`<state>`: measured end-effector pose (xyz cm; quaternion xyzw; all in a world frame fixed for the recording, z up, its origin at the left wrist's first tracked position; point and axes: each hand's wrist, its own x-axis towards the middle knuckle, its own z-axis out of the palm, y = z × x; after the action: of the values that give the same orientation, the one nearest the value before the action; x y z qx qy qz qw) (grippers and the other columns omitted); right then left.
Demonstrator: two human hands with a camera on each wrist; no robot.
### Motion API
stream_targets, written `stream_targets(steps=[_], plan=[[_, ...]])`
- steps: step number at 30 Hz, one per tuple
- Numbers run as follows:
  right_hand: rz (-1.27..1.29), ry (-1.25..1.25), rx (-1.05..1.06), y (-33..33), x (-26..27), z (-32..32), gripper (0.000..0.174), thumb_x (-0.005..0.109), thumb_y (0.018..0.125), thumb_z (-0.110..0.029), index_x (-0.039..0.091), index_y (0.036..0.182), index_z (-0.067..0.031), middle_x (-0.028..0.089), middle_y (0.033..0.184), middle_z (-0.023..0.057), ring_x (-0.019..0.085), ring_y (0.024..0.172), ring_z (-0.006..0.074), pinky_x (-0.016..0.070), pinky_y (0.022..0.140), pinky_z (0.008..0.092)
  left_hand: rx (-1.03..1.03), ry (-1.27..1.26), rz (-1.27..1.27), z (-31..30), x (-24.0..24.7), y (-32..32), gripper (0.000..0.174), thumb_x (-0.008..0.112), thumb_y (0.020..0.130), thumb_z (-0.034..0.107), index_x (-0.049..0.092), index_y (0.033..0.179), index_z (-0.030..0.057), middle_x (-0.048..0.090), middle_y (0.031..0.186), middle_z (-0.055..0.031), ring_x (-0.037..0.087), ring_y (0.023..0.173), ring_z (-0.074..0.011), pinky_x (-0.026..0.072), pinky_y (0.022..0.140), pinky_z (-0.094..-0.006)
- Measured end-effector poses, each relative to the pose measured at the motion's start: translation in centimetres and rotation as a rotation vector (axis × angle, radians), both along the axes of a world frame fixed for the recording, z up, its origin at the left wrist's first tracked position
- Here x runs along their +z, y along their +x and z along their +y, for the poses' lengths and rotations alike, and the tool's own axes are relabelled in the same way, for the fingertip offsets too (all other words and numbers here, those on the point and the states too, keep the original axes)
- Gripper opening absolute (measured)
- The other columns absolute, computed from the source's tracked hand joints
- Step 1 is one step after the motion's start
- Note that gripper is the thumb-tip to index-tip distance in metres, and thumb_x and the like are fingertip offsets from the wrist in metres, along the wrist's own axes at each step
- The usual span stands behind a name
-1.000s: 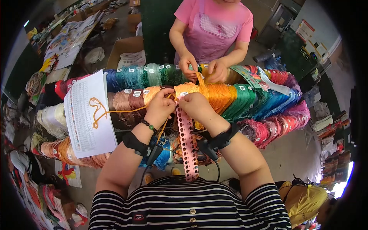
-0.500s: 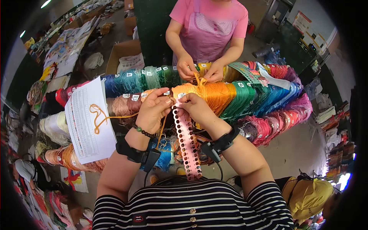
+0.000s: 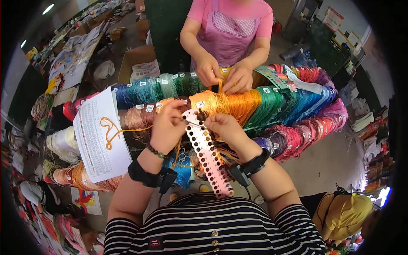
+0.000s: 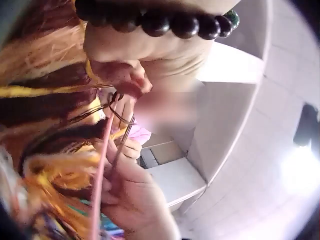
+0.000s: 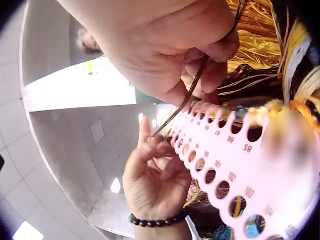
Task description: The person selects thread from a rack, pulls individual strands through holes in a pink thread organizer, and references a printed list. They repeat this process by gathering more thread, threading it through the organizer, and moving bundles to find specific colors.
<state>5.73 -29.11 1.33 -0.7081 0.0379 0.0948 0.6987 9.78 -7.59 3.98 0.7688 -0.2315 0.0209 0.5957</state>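
Observation:
A pale pink floss card (image 3: pixel 203 146) with numbered holes along both edges hangs between my hands. Dark brown thread (image 5: pixel 187 97) crosses over its upper end. My left hand (image 3: pixel 166 123) pinches this thread at the card's left edge. On the other side my right hand (image 3: pixel 226 127) pinches the same thread between thumb and fingers. In the left wrist view the card (image 4: pixel 101 175) appears edge-on, with the dark strands looped at its top. Orange thread (image 3: pixel 136 129) trails from near my left hand onto a printed paper sheet (image 3: pixel 100 140).
Rows of labelled thread bundles (image 3: pixel 242 104) in many colours lie below and beyond my hands. Across them a person in a pink apron (image 3: pixel 231 29) handles orange thread. A green perforated card (image 3: pixel 272 78) lies at the back right. A cardboard box (image 3: pixel 138 59) stands behind.
My hands have moved apart, and dark thread now spans between them over the card. The card's top has swung left and tilted. The other person's hands have shifted over the orange thread.

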Motion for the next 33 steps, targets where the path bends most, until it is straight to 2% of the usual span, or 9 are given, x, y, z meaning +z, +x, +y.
stream_targets(steps=[2,9,15,18,22,24,27,31,33], plan=[[0.008,0.064,0.021,0.0,0.5,-0.5,0.016,0.063,0.094,-0.019,0.066,0.09,-0.0033,0.063,0.076,-0.0016,0.051,0.062,0.0075,0.0414,0.059,0.0216,0.192,0.018,-0.091,2.0,1.4,-0.1,0.042,0.054,0.08,-0.011,0.057,0.119,0.0028,0.046,0.068,0.0071,0.044,0.061,-0.0016,0.0363,0.055,-0.0162],[0.171,0.108,0.239,-1.5,4.0,3.4,0.034,0.062,0.095,-0.038,0.064,0.105,-0.0059,0.063,0.092,-0.0008,0.055,0.082,0.0066,0.0394,0.07,0.02,-0.181,-0.596,0.346,3.5,4.2,-2.7,0.03,0.048,0.1,0.013,0.048,0.128,0.0029,0.048,0.077,0.0026,0.046,0.064,-0.0068,0.0388,0.058,-0.0196],[0.095,0.404,0.183,-1.6,3.0,4.4,0.016,0.066,0.093,-0.022,0.068,0.092,-0.0057,0.065,0.075,-0.0026,0.057,0.063,0.0042,0.0412,0.055,0.0179,-0.139,-0.796,0.333,6.9,5.6,-4.9,0.049,0.057,0.096,0.028,0.042,0.137,0.0056,0.044,0.079,0.0032,0.045,0.07,-0.0101,0.0394,0.064,-0.0229],[0.057,0.448,0.065,-3.3,7.4,3.4,0.009,0.065,0.091,-0.011,0.068,0.095,-0.0035,0.069,0.085,0.0008,0.063,0.074,0.008,0.0492,0.068,0.022,-0.072,-0.868,0.329,13.0,4.5,-7.2,0.056,0.057,0.096,0.03,0.037,0.144,0.0089,0.046,0.086,0.0046,0.043,0.07,-0.0058,0.0365,0.057,-0.0176],[-0.138,0.277,0.021,-3.9,6.6,1.7,0.008,0.067,0.09,-0.011,0.069,0.093,-0.0041,0.064,0.078,-0.0023,0.056,0.069,0.0058,0.044,0.066,0.0217,-0.002,-1.33,0.286,23.3,2.8,-11.3,0.047,0.044,0.103,0.034,0.038,0.144,0.012,0.051,0.093,0.0036,0.049,0.077,-0.0078,0.0419,0.058,-0.0201],[-0.109,0.285,0.002,-4.2,7.1,1.6,0.006,0.068,0.089,-0.011,0.067,0.086,-0.0051,0.065,0.079,-0.0019,0.057,0.072,0.0055,0.0444,0.068,0.0219,0.034,-1.182,0.273,30.1,0.2,-13.7,0.045,0.055,0.099,0.031,0.047,0.136,0.0066,0.057,0.094,0.0013,0.053,0.078,-0.0088,0.0432,0.06,-0.0217],[-0.096,0.315,-0.029,-4.9,9.3,2.6,0.018,0.07,0.089,-0.013,0.062,0.074,-0.0065,0.062,0.072,-0.0027,0.052,0.063,0.0035,0.0389,0.058,0.0192,0.624,-0.215,0.428,30.2,3.1,-15.9,0.04,0.062,0.093,0.02,0.053,0.127,0.0002,0.064,0.096,-0.0046,0.059,0.075,-0.0114,0.0478,0.064,-0.023],[-0.103,0.314,0.089,-5.0,10.2,5.0,0.019,0.071,0.088,-0.016,0.061,0.074,-0.008,0.058,0.068,-0.0053,0.048,0.059,0.0019,0.0365,0.054,0.0192,0.486,0.538,0.201,27.2,5.4,-16.6,0.036,0.066,0.084,0.002,0.058,0.119,-0.0043,0.069,0.097,-0.0088,0.064,0.076,-0.0137,0.0518,0.069,-0.0259],[-0.118,0.302,0.137,-5.0,10.5,6.7,0.02,0.071,0.088,-0.015,0.06,0.073,-0.0087,0.057,0.067,-0.0061,0.047,0.058,0.0012,0.0348,0.053,0.0185,0.269,0.119,0.03,20.7,7.1,-14.9,0.049,0.066,0.079,-0.006,0.054,0.126,-0.0031,0.067,0.096,-0.0067,0.062,0.082,-0.0101,0.0501,0.069,-0.0214]])
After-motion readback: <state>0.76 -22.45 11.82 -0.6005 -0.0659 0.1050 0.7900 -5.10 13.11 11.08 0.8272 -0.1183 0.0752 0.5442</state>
